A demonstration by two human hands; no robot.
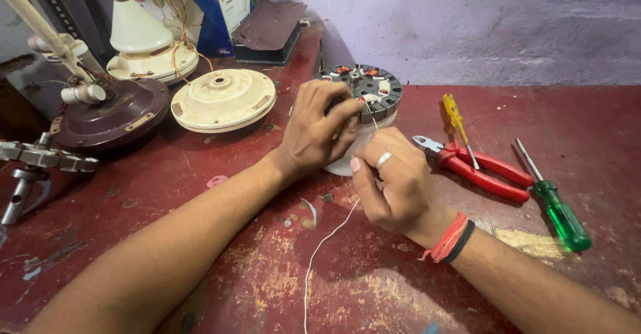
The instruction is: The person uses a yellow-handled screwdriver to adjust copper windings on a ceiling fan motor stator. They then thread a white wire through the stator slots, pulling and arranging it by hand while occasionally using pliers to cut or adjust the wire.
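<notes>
A thin white string [320, 254] trails across the worn red bench [267, 287] up into the right hand [390, 180], pinched shut on it to keep it taut. The left hand [317, 130] clamps the fan motor stator [366, 90], steadying it upright on its white housing; beyond lie red pliers [477, 167] and 2 screwdrivers.

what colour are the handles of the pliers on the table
Red; the metal-jawed pliers lie right of the hands, clearest in the head view.

There is one view only, worn on the person's head and tilted steeply down and forward over a worn red workbench [200, 207]. It sits close: both forearms enter from the bottom corners and meet just above the frame's centre. The far purple wall [467, 20] fills the upper right (no second view overlaps this one).
</notes>
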